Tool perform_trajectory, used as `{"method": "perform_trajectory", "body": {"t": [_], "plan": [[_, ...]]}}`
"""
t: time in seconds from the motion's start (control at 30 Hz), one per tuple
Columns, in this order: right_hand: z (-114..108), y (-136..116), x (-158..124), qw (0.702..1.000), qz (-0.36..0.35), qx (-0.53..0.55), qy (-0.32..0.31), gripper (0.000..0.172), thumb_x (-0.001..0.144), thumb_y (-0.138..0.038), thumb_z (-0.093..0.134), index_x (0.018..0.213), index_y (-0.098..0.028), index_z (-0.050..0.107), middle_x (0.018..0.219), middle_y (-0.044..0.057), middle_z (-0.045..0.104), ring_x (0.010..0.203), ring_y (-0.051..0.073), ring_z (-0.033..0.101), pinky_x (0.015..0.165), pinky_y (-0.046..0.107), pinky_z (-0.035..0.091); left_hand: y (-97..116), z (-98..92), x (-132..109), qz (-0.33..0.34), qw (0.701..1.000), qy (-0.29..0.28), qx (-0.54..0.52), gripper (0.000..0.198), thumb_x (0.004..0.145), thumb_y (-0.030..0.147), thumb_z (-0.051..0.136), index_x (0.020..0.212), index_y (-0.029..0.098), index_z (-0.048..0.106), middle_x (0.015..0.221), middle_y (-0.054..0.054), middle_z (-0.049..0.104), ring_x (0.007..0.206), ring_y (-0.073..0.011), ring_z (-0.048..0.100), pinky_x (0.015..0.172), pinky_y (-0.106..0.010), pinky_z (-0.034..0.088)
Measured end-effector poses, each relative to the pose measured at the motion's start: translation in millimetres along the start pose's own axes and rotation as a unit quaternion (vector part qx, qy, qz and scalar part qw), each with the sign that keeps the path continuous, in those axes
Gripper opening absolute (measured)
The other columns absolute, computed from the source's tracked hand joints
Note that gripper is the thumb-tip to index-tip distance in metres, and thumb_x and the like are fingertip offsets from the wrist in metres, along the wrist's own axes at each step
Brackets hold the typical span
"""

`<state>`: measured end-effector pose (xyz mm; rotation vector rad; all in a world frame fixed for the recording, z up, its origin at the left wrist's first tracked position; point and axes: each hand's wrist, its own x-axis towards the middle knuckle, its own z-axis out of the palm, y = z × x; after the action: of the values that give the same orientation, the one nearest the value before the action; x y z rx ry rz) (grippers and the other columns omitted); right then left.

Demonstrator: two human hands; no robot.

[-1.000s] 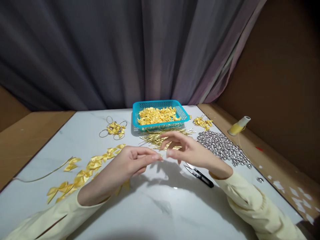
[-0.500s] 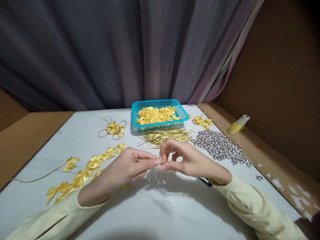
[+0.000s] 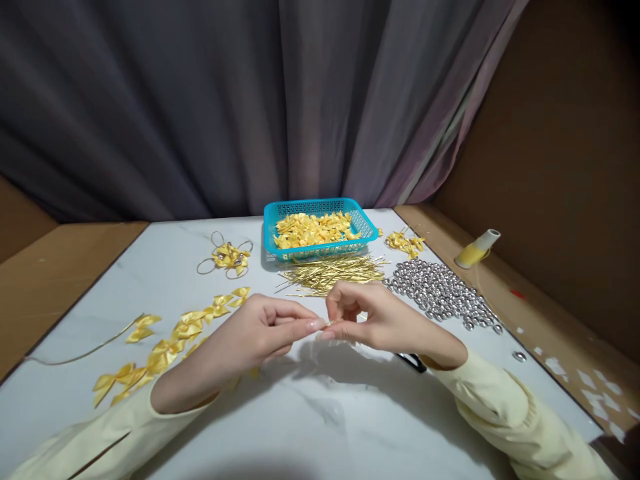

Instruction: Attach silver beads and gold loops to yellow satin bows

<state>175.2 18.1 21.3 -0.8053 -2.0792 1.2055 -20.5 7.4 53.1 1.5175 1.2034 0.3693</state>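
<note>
My left hand (image 3: 255,333) and my right hand (image 3: 380,320) meet fingertip to fingertip above the white table (image 3: 310,413). Both are pinched shut on a thin gold wire (image 3: 331,323), of which only a short bit shows between the fingertips. Just behind them lies a loose pile of gold wires (image 3: 330,272). A string of yellow ribbon bows (image 3: 165,347) runs along the table to the left of my left wrist.
A blue basket (image 3: 273,230) of yellow bows stands at the back centre. Silver beads (image 3: 440,293) are heaped on the right, with a yellow thread spool (image 3: 477,249) beyond. A finished bow cluster (image 3: 227,257) lies back left. Black snips (image 3: 413,362) peek from under my right wrist.
My right hand went from open and spread to pinched against my left fingertips and dropped over the snips. The left hand barely moved.
</note>
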Motion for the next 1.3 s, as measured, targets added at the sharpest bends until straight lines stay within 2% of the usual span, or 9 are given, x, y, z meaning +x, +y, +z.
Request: {"method": "perform_trajectory", "body": {"t": [0.13,0.27,0.5,0.63,0.83,0.97,1.3], "plan": [[0,0,-1,1.0,-0.004,-0.022,0.007,0.02,0.079,-0.028,0.063,0.075,-0.019,0.045,0.055,-0.006,0.05,0.05,0.007,0.046,0.049,0.02,0.034,-1,0.0,-1,0.013,1.0,0.014,0.023,0.025,0.078,0.04,0.057,0.075,0.017,0.068,0.045,0.007,0.031,0.043,-0.0071,0.024,0.041,-0.02,0.014],[-1,0,-1,0.999,-0.016,-0.051,0.003,0.02,0.078,-0.028,0.064,0.08,-0.019,0.046,0.061,-0.004,0.057,0.052,0.008,0.05,0.05,0.02,0.036,-9,-0.6,1,0.035,0.998,0.009,0.043,0.029,0.081,0.043,0.053,0.075,0.017,0.066,0.047,0.008,0.03,0.044,-0.0072,0.024,0.041,-0.02,0.015],[-9,-5,-2,0.995,-0.024,-0.085,-0.046,0.038,0.074,-0.032,0.068,0.102,-0.018,0.048,0.079,0.001,0.065,0.067,0.011,0.06,0.058,0.02,0.045,-9,-2.1,-1,0.027,0.999,0.012,0.043,0.03,0.082,0.044,0.052,0.08,0.017,0.066,0.047,0.008,0.03,0.044,-0.0071,0.023,0.041,-0.02,0.014],[-6,-7,-2,0.993,-0.057,-0.097,-0.025,0.027,0.079,-0.03,0.064,0.099,-0.016,0.05,0.088,0.004,0.064,0.071,0.01,0.059,0.061,0.02,0.046,-6,-0.9,0,0.034,0.998,0.016,0.045,0.032,0.081,0.043,0.052,0.075,0.015,0.066,0.046,0.008,0.028,0.044,-0.0066,0.022,0.041,-0.019,0.014],[1,-6,-3,0.995,-0.053,-0.083,-0.027,0.01,0.087,-0.022,0.053,0.091,-0.016,0.046,0.07,0.0,0.061,0.059,0.009,0.055,0.056,0.02,0.042,-2,-0.2,-1,0.014,0.998,0.002,0.061,0.031,0.081,0.04,0.052,0.076,0.014,0.066,0.043,0.009,0.032,0.041,-0.0058,0.024,0.039,-0.018,0.016],[2,-7,-2,0.994,-0.049,-0.086,-0.036,0.009,0.087,-0.022,0.051,0.088,-0.016,0.044,0.061,-0.003,0.057,0.051,0.008,0.05,0.051,0.019,0.04,-2,0.3,-2,0.019,0.998,-0.002,0.063,0.03,0.08,0.04,0.053,0.075,0.014,0.067,0.043,0.009,0.031,0.041,-0.0057,0.024,0.039,-0.018,0.017],[-3,-10,-4,0.991,-0.053,-0.116,-0.036,0.01,0.086,-0.023,0.052,0.085,-0.017,0.044,0.059,-0.004,0.057,0.048,0.006,0.046,0.051,0.018,0.037,-3,0.9,-4,0.049,0.994,0.04,0.088,0.026,0.08,0.036,0.053,0.072,0.015,0.068,0.046,0.007,0.033,0.043,-0.0061,0.027,0.039,-0.017,0.019]]}}
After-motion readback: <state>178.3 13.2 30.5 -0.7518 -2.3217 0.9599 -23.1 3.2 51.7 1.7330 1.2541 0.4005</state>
